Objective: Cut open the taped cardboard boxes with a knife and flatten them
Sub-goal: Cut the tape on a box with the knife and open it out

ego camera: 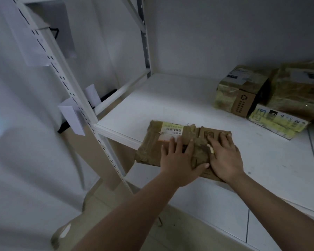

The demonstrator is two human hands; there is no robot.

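Pressing down with both palms, the person flattens a box (152, 142) at the front corner of a white shelf (179, 102). The box is crushed low, wrapped in brownish tape, and its left end sticks out past the shelf's front edge. A yellow and white label (171, 129) with a barcode lies on its top, toward the far side.

The left hand (179, 160) lies flat on the middle of the box, fingers straight and spread, thumb stretched to the right. The right hand (225, 156) lies flat just beside it on the right part of the box, fingers straight and pointing away from the person. The left thumb tip touches or nearly touches the right hand near its base. Neither hand curls round anything. A small pale thing (211, 149) shows at the inner edge of the right hand; what it is cannot be told.

Farther back on the right of the shelf stand two more taped boxes: one (241, 91) with a recycling mark on its side, and a bigger one (301, 87) at the frame's edge. A flat printed carton (277, 120) lies in front of them, touching both.

A white slotted post (65, 84) rises at the shelf's left corner, with paper tags (72, 116) hanging from it.
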